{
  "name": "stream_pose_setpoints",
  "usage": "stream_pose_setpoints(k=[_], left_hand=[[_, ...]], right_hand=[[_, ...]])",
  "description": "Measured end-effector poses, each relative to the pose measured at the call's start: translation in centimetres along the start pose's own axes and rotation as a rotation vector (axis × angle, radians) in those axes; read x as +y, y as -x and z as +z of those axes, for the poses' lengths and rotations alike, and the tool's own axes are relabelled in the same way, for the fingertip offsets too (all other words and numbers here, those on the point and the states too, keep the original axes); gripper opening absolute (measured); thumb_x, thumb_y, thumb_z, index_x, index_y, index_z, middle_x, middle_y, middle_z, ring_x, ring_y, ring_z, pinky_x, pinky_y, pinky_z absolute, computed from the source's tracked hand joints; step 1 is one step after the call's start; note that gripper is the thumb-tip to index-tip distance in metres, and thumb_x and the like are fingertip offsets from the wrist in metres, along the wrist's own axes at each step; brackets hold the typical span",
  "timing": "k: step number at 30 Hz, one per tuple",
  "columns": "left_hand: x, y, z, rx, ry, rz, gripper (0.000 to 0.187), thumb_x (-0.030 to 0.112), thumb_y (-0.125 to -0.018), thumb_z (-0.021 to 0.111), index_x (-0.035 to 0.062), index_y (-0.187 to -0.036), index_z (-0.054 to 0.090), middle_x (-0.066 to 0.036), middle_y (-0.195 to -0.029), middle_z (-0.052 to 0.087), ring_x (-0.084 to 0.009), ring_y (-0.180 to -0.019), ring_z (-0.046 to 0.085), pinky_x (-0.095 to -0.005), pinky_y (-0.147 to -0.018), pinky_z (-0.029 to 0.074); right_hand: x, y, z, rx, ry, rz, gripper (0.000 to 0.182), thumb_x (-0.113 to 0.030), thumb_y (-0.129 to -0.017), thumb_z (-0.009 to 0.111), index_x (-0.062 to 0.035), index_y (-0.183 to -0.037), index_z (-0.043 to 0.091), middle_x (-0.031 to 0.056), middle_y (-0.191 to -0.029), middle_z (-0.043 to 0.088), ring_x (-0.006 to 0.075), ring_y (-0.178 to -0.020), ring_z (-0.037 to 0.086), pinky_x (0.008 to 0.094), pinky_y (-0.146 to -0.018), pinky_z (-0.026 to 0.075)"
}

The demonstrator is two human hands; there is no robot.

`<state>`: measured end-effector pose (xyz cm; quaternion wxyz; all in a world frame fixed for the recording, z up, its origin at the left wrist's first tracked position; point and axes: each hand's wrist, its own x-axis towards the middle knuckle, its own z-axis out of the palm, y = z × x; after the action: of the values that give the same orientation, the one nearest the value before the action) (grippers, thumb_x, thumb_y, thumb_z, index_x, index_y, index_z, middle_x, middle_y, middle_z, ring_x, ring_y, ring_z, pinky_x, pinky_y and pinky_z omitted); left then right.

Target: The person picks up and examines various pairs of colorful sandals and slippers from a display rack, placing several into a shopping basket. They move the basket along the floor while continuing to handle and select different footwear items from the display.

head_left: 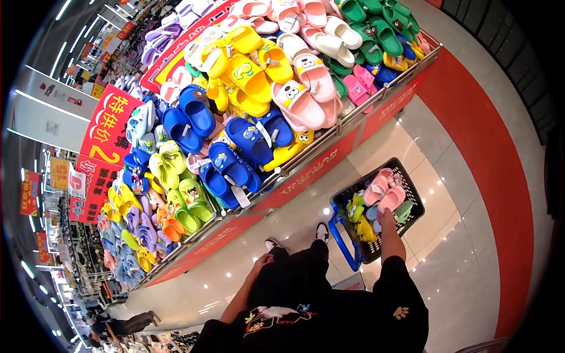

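My right hand (386, 219) reaches down into a black shopping basket (419, 187), its fingers closed on a pink slipper (392, 199). More pink slippers (375, 189) lie beside it in the basket. Around them are a pale green slipper (404, 210), lime-green ones (355, 206) and yellow ones (366, 230). The basket's blue handle (339, 232) hangs over the side nearest my legs. My left hand (264, 259) rests against my dark trouser leg, fingers laid on the cloth, with nothing seen in it.
A long sales bin (329, 156) piled with slippers runs along the far side: yellow pairs (250, 76), blue pairs (229, 165), green pairs (376, 35). Red price signs (106, 120) stand at its left. Another person (132, 323) is at lower left. A red floor stripe (500, 147) curves past on the right.
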<state>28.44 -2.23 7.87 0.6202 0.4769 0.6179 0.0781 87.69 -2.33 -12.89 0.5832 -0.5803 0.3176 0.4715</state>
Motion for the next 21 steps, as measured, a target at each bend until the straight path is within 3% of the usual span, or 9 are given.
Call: stream_pose_setpoints(k=[2, 4, 7, 10, 14, 18, 21], left_hand=[[0.2, 0.0, -0.3, 0.009, -0.06, -0.006, 0.026, 0.023, -0.094, 0.052, 0.0019, -0.108, 0.054, -0.003, -0.085, 0.061, -0.0106, -0.079, 0.058, -0.0231, -0.074, 0.047], [0.2, -0.7, -0.3, -0.05, 0.157, 0.084, 0.026, 0.025, -0.094, 0.053, 0.0048, -0.11, 0.055, -0.004, -0.085, 0.061, -0.0095, -0.081, 0.056, -0.0248, -0.074, 0.046], [2.4, -0.9, -0.2, -0.04, 0.079, 0.09, 0.026, 0.025, -0.094, 0.052, 0.0055, -0.111, 0.055, -0.004, -0.085, 0.061, -0.0095, -0.08, 0.056, -0.0245, -0.074, 0.046], [5.3, -1.7, 0.7, -0.104, 0.107, 0.146, 0.029, 0.024, -0.094, 0.052, 0.0045, -0.115, 0.052, -0.004, -0.088, 0.061, -0.0105, -0.083, 0.057, -0.0234, -0.076, 0.046], [11.8, -2.2, 1.8, -0.177, 0.106, 0.251, 0.025, 0.016, -0.096, 0.045, 0.0031, -0.117, 0.052, -0.008, -0.096, 0.06, -0.0128, -0.087, 0.058, -0.0252, -0.082, 0.047], [17.0, -4.3, 2.1, -0.166, 0.106, 0.447, 0.029, 0.023, -0.096, 0.047, 0.0014, -0.114, 0.052, -0.008, -0.093, 0.064, -0.0139, -0.084, 0.061, -0.0266, -0.078, 0.048], [24.9, -2.9, 1.0, -0.198, 0.124, 0.513, 0.029, 0.023, -0.096, 0.047, 0.0021, -0.116, 0.052, -0.007, -0.094, 0.063, -0.0137, -0.087, 0.06, -0.0265, -0.08, 0.047]], right_hand=[[0.6, 0.1, -0.2, -0.047, -0.061, -0.058, 0.047, -0.029, -0.09, 0.05, -0.0059, -0.129, 0.037, 0.0132, -0.117, 0.053, 0.0263, -0.099, 0.058, 0.0319, -0.079, 0.049], [0.1, 2.1, 1.1, -0.1, -0.143, -0.178, 0.046, -0.024, -0.091, 0.05, 0.0017, -0.127, 0.036, 0.0149, -0.118, 0.052, 0.027, -0.102, 0.057, 0.0306, -0.084, 0.048], [-0.1, 8.8, 1.6, -0.238, -0.184, -0.267, 0.045, -0.024, -0.091, 0.051, 0.0004, -0.126, 0.037, 0.0141, -0.119, 0.052, 0.0258, -0.102, 0.056, 0.0313, -0.087, 0.047], [0.5, 13.8, 0.9, -0.208, -0.069, -0.394, 0.038, -0.021, -0.091, 0.051, -0.0009, -0.122, 0.042, 0.0124, -0.116, 0.054, 0.0234, -0.1, 0.056, 0.0335, -0.088, 0.046], [1.2, 22.6, 2.1, -0.23, -0.041, -0.608, 0.036, -0.023, -0.092, 0.052, -0.0034, -0.121, 0.045, 0.0101, -0.113, 0.056, 0.0215, -0.098, 0.057, 0.0337, -0.085, 0.047], [0.1, 30.9, 6.3, -0.181, -0.016, -0.7, 0.029, -0.022, -0.093, 0.052, -0.0043, -0.115, 0.048, 0.007, -0.106, 0.058, 0.017, -0.091, 0.058, 0.0304, -0.08, 0.048], [-0.6, 36.5, 10.4, -0.251, -0.025, -0.81, 0.032, -0.026, -0.092, 0.053, -0.0027, -0.113, 0.049, 0.008, -0.104, 0.058, 0.0171, -0.09, 0.059, 0.0289, -0.08, 0.047]])
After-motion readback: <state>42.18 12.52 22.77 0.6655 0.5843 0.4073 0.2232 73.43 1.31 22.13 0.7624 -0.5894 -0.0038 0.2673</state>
